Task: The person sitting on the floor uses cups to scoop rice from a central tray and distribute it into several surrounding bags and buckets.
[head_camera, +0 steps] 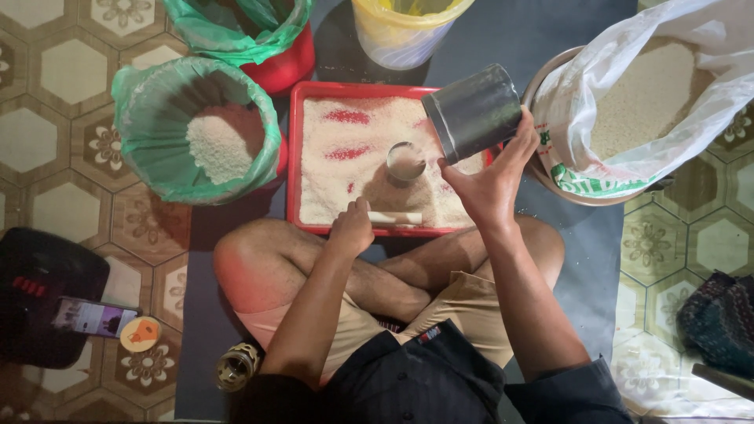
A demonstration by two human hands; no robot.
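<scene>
My right hand grips a dark metal can, tilted over the right side of a red tray spread with white rice. A small round metal cup sits in the rice just left of the can. My left hand is closed around a pale stick that lies along the tray's near edge. I sit cross-legged with my knees right behind the tray.
A green-lined bucket with some rice stands left of the tray. Behind it are a red bucket with a green liner and a yellow one. A white sack of rice fills a basin at right. A phone lies at left.
</scene>
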